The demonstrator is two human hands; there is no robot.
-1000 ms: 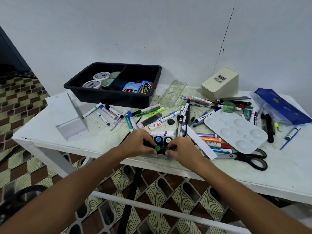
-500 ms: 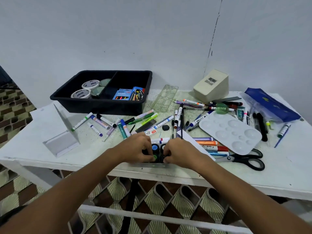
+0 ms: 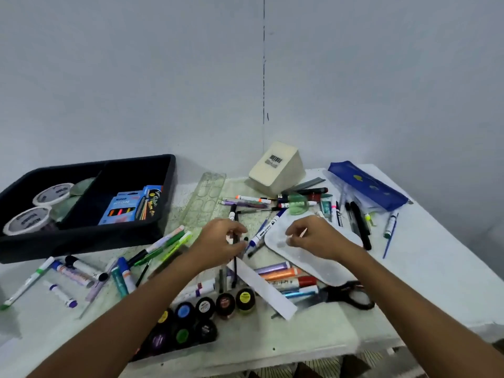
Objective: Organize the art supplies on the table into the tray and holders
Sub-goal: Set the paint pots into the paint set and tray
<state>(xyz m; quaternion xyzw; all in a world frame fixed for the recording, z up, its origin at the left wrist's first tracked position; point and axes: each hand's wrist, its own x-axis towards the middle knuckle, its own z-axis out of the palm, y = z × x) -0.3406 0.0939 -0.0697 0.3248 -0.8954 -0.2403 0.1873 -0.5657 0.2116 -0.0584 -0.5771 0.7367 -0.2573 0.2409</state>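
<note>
Blurring hides whether left hand [image 3: 221, 242] grips pen [image 3: 234, 257].

Counts: 1 black tray [image 3: 152, 230] holding 2 tape rolls [image 3: 51, 193] and 2 boxed crayon/marker packs [image 3: 122, 207]; 8 paint pots [image 3: 203, 306] visible at the table's [image 3: 436, 282] near edge, more may be hidden under the left arm. Also 1 white palette [image 3: 321, 266], 1 pair of black scissors [image 3: 351, 294], 1 blue pouch [image 3: 368, 185], 1 beige holder [image 3: 276, 167], 1 clear stencil ruler [image 3: 206, 199], 1 white paper strip [image 3: 266, 291]. Loose markers and pens [image 3: 281, 274] overlap too much for an exact count — well over twenty.
</note>
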